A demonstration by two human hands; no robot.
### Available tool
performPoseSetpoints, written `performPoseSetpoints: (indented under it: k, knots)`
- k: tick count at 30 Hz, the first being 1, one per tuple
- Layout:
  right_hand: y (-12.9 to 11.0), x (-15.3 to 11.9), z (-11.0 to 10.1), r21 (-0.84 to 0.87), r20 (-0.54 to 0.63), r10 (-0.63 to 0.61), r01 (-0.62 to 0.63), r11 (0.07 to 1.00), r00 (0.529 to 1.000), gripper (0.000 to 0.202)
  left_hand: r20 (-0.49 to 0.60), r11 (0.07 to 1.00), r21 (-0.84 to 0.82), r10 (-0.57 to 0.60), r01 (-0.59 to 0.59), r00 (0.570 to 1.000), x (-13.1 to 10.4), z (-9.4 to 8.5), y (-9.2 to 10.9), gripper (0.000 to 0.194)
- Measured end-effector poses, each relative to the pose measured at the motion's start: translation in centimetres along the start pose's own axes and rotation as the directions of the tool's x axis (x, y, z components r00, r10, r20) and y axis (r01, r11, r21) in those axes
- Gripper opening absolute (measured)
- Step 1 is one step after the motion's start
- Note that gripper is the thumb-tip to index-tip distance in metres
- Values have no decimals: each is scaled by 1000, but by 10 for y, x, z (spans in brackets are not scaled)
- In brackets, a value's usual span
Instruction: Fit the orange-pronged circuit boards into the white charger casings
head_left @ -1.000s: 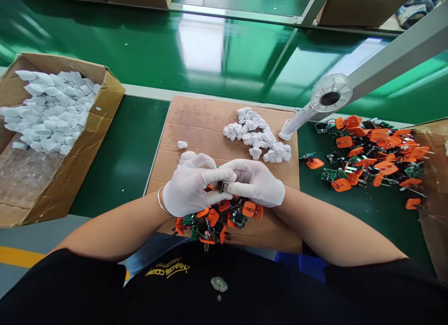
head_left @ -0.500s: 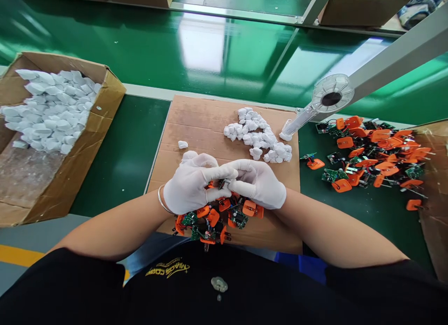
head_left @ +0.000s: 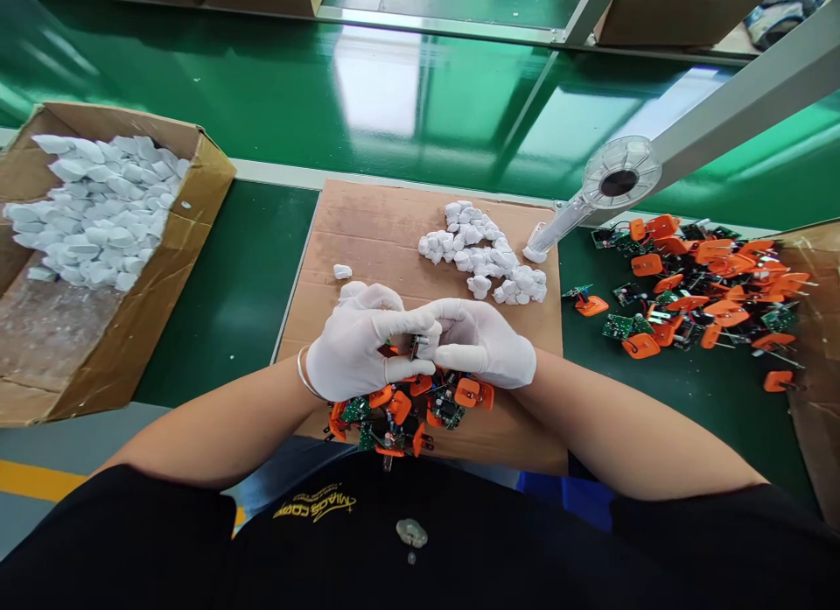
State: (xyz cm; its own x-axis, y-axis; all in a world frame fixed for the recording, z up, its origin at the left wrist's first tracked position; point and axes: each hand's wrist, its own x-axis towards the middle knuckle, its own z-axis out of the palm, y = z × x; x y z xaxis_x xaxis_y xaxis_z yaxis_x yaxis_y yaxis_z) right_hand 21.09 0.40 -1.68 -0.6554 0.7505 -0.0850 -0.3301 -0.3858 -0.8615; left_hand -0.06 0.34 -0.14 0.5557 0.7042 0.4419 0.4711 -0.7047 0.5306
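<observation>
My left hand (head_left: 358,343), in a white glove, pinches a small circuit board part (head_left: 413,346) with a bit of orange beside it. My right hand (head_left: 486,343), gloved too, meets it from the right, its fingers closed at a small whitish piece against the board; the fingers hide most of it. Just below both hands lies a pile of orange plug parts with green boards (head_left: 399,407) on a cardboard sheet (head_left: 381,225). Beyond the hands, white lumps (head_left: 482,251) are clustered on the sheet, and a single white lump (head_left: 342,271) sits apart to the left.
At the left, a cardboard box (head_left: 190,216) holds many white pieces. On the right, a large heap of orange parts and boards (head_left: 715,286) lies on the green table beside another carton (head_left: 817,330). A clear plastic fan-like object (head_left: 620,177) stands near a metal post (head_left: 741,111).
The fingers of both hands have shifted slightly around the small part, and the board between them is turned more upright. The piles look the same.
</observation>
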Motion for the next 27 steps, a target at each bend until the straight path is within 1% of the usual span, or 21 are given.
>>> performPoseSetpoints:
  k: [6, 10, 12, 15, 18, 21, 23, 24, 27]
  knots:
    - [-2, 0, 6, -59, -13, 21, -22, 998, 1000, 26, -85, 994, 72, 90, -84, 992, 1, 6, 4, 25]
    - [-2, -1, 6, -76, -6, 47, -48, 996, 999, 25, -28, 997, 68, 49, -47, 998, 1, 7, 6, 24]
    - [-2, -1, 4, -87, 7, 70, -69, 994, 998, 25, -1, 998, 52, 27, -27, 1000, 0, 7, 5, 28]
    - [-2, -1, 2, -92, 35, 68, -64, 994, 997, 26, 19, 999, 27, 25, -25, 1000, -1, 6, 3, 31]
    - [-2, 0, 2, -93, 40, 54, -50, 994, 998, 25, 20, 999, 38, 26, -27, 999, -1, 7, 3, 29]
    - [-1, -1, 4, -109, -6, 27, -28, 994, 1000, 23, -17, 996, 86, 38, -36, 999, 0, 9, 6, 25]
    - [-1, -2, 5, -83, -12, 5, -6, 997, 1000, 26, -77, 990, 96, 109, -102, 991, 1, 10, 6, 25]
    - [-2, -2, 5, -48, 5, 3, -2, 999, 1000, 30, -113, 984, 93, 159, -149, 981, 1, 11, 7, 27]
    - [-4, -3, 5, 87, 91, 18, -26, 996, 996, 44, -215, 956, 72, 293, -284, 932, 1, 9, 7, 33]
